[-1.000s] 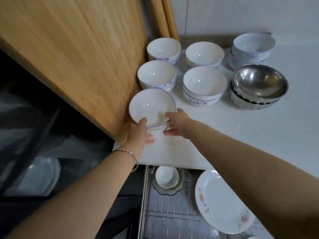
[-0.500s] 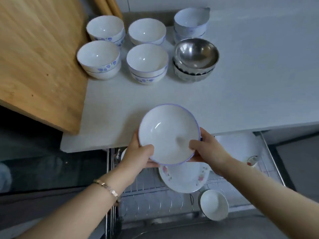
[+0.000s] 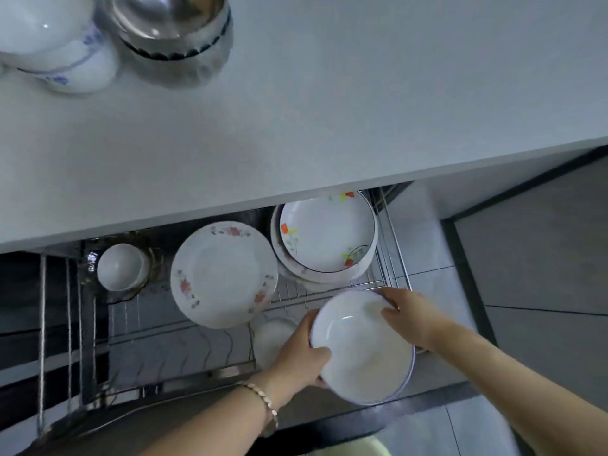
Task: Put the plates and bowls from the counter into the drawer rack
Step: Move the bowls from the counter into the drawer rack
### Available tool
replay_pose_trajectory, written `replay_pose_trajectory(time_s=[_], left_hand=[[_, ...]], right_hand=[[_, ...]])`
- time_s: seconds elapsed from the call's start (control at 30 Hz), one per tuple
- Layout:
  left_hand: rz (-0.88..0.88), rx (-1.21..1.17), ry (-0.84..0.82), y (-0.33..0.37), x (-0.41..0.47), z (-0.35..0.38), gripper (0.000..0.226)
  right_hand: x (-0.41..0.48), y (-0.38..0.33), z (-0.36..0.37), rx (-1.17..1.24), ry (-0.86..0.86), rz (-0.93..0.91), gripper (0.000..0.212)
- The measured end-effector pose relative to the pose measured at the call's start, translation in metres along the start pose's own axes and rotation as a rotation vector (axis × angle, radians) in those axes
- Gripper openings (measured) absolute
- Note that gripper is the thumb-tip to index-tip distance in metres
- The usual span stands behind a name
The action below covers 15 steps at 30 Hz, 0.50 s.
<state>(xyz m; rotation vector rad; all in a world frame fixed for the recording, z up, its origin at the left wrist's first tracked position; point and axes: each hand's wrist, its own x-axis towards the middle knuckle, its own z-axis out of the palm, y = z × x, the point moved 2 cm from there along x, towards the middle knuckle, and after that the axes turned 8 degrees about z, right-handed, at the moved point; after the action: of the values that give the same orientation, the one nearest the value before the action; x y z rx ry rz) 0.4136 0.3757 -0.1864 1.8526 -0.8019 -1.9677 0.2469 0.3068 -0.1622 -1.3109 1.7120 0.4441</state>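
Note:
Both hands hold a white bowl with a thin blue rim [image 3: 362,352] over the front right of the open drawer rack [image 3: 184,337]. My left hand [image 3: 301,352] grips its left edge, thumb inside the rim. My right hand [image 3: 408,319] grips the far right edge. Inside the rack lie a floral plate [image 3: 223,274], a stack of plates with orange flowers [image 3: 325,236], a small white bowl [image 3: 120,266] at the left, and another white bowl [image 3: 271,340] partly hidden behind my left hand.
The grey counter [image 3: 329,110] overhangs the back of the drawer. At its far left stand a white bowl with blue pattern [image 3: 56,44] and stacked steel bowls [image 3: 171,24]. Grey tiled floor [image 3: 543,274] lies to the right.
The bowl has been lifted off the counter and carried down and right, from above the counter edge to over the rack's front right. The view has tilted down toward the drawer.

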Motion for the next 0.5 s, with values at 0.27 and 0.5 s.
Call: replay_pose_trajectory(time_s=[0.27,0.5], left_hand=[[-0.065,0.133,0.123,-0.030,0.085,0.045,0.062],[-0.131,0.177,0.147,-0.046,0.121,0.055,0.061]], right_hand=[[0.078,0.022,0.018,-0.301,0.000,0.052,0.048],[0.119,0.030,0.038,-0.373,0.002,0.078,0.039]])
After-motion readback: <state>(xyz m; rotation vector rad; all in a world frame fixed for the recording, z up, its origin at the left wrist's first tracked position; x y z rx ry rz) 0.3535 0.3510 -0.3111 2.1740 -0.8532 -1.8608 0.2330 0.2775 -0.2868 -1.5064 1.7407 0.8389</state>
